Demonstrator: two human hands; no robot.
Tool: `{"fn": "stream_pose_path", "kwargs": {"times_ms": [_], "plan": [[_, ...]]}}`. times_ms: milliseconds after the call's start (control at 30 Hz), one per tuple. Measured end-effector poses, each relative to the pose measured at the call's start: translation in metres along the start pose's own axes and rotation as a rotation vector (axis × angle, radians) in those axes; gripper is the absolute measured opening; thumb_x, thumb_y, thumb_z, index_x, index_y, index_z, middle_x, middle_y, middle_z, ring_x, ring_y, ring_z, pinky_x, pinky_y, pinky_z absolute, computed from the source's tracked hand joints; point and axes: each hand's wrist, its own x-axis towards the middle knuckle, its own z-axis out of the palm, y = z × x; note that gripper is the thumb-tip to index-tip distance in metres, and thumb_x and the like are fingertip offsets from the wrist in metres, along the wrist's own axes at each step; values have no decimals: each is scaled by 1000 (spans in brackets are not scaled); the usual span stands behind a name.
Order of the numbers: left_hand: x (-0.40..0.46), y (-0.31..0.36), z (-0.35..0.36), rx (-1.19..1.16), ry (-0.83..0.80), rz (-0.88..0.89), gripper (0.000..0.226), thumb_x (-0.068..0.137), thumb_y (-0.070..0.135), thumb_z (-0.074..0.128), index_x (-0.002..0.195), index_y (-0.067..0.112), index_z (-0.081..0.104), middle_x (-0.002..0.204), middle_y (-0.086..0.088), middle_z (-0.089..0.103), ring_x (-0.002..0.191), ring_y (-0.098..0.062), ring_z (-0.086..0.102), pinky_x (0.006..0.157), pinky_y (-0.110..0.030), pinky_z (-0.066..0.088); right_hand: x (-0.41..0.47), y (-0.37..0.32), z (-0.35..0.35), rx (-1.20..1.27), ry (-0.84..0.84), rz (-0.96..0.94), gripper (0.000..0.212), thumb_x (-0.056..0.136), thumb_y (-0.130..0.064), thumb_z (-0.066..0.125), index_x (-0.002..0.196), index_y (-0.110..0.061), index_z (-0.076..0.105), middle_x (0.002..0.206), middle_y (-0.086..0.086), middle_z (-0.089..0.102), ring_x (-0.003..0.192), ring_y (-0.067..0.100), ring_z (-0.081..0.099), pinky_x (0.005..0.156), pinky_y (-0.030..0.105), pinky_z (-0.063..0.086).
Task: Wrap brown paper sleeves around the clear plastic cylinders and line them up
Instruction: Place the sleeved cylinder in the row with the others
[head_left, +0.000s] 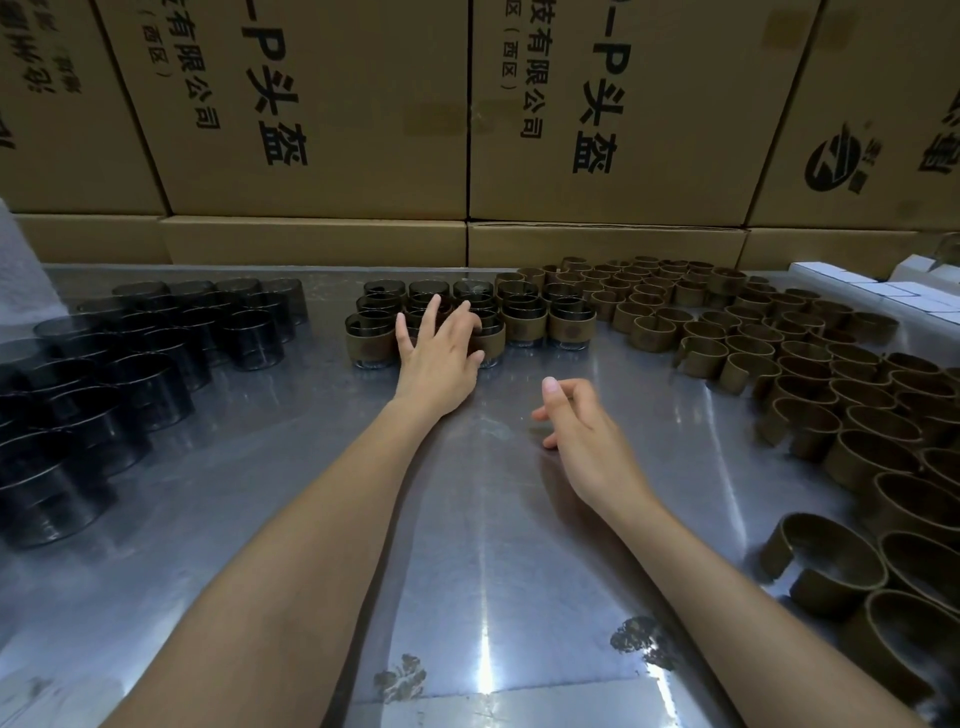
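We reach into the wrapped cylinders (524, 325).
Our left hand (439, 358) spreads over them; our right hand (576, 421) hangs loosely curled, holding nothing.

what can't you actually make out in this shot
- Head view: the left hand covers the front-row sleeved cylinders; its grip cannot be told.
- The bare cylinders run off the left edge; no count.
- The empty paper sleeves run off the right edge.
- Sleeve print is too small to read.

Our left hand (439, 358) reaches far forward with the fingers spread; our right hand (576, 421) hovers nearer, loosely curled, holding nothing.
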Motion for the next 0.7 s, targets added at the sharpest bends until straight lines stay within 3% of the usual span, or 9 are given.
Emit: {"fn": "stream_pose_path", "kwargs": {"times_ms": [133,333,467,600,700], "plan": [[-4,1,-3,2,57,-18,39,96,36,48,132,20,45,154,2,29,147,-25,7,113,-54,-9,1,0,-1,4,2,5,35,97,-55,26,107,-28,45,94,-17,58,89,4,58,75,29,41],[-18,2,-20,-127,320,-12,32,93,26,39,120,15,54,125,0,52,127,-20,39,113,-45,4,1,0,-3,19,7,16,34,98,-54,27,107,-27,46,94,-17,58,83,0,57,65,22,38],[-29,-25,-40,-27,373,40,37,88,25,37,119,13,54,124,-6,51,123,-21,40,110,-42,11,1,0,-4,28,8,21,33,98,-52,27,108,-27,46,93,-18,58,82,0,56,62,19,35],[-37,-70,-59,49,457,-219,46,84,15,41,129,5,42,137,-15,39,131,-30,32,112,-48,11,1,1,-4,17,7,18,34,98,-52,27,108,-26,47,94,-18,58,83,0,57,62,19,35],[-43,-102,-67,94,350,-451,57,87,6,45,141,1,28,152,-17,24,143,-32,16,116,-53,2,2,1,-3,9,0,10,34,98,-53,28,108,-26,46,95,-18,58,87,5,58,69,25,38]]}}
